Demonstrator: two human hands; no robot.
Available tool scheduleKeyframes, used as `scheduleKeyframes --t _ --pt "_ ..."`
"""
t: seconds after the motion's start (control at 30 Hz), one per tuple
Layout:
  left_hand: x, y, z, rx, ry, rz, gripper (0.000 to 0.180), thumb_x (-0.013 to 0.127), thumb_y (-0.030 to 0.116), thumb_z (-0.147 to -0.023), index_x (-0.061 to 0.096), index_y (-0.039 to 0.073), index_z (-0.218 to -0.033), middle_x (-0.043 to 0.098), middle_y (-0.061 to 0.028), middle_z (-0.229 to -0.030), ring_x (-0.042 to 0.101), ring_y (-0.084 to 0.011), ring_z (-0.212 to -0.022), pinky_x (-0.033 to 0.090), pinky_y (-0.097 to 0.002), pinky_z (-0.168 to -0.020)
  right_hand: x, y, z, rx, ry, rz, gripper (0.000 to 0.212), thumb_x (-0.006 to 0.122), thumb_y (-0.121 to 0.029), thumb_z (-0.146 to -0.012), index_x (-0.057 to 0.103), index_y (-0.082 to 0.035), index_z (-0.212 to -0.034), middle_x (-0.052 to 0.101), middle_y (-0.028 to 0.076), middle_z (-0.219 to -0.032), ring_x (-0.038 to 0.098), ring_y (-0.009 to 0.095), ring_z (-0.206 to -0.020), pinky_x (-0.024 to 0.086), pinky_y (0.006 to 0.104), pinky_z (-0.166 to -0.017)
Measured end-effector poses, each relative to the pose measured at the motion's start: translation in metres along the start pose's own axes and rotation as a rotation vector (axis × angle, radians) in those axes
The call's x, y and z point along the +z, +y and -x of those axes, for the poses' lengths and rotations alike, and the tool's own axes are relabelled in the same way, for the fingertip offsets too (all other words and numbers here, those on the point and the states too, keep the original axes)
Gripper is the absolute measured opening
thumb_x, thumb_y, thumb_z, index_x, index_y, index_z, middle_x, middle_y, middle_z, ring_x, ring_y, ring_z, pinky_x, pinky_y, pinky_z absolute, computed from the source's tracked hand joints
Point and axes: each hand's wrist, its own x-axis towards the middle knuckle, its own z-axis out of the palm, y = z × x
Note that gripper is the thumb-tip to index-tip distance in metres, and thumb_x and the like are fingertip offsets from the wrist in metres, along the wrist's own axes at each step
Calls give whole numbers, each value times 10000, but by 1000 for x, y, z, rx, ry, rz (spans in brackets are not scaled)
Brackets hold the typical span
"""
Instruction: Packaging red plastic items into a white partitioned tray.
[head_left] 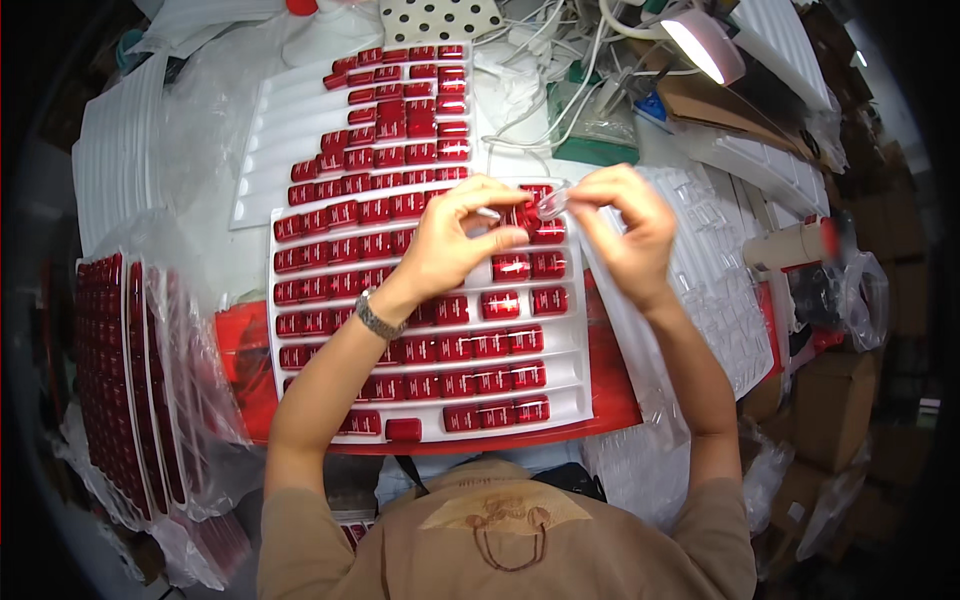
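Observation:
Above the far right part of a white tray (572,399), both my hands meet. My left hand (448,240), with a metal watch on its wrist, is closed around a small glossy red container (520,214) between thumb and fingers. Pinched in my right hand (632,228) is a small clear plastic piece (552,204), held against or just beside that container; blur hides whether they touch. Rows of similar red containers (500,304) with pale print fill the tray below. One container (403,430) in the nearest row shows a plain side.
A second white tray (262,165), partly filled with red containers, lies beyond. Wrapped upright trays (105,380) stand at the left. White moulded trays (705,260) are stacked at the right, below a lit lamp (705,48). Tangled white cables and a green box (595,140) lie at the back.

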Motion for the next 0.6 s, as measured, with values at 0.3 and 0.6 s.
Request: scheduleKeyframes --t 0.3,0.6 --pt "-10 -23 -20 158 138 -893 339 764 69 -676 616 25 -978 615 -91 -866 570 -216 -853 478 -324 -733 -88 105 19 438 -71 681 189 546 -125 -888 658 4 -968 625 124 -1072 592 242 -960 478 352 -799" --pt "-47 -28 -9 155 50 -1043 325 752 150 -709 659 9 -986 594 -78 -950 543 -239 -897 452 -353 -836 -101 140 46 326 -189 892 118 648 -74 -764 696 -40 -866 658 102 -889 584 299 -880 482 390 -790"
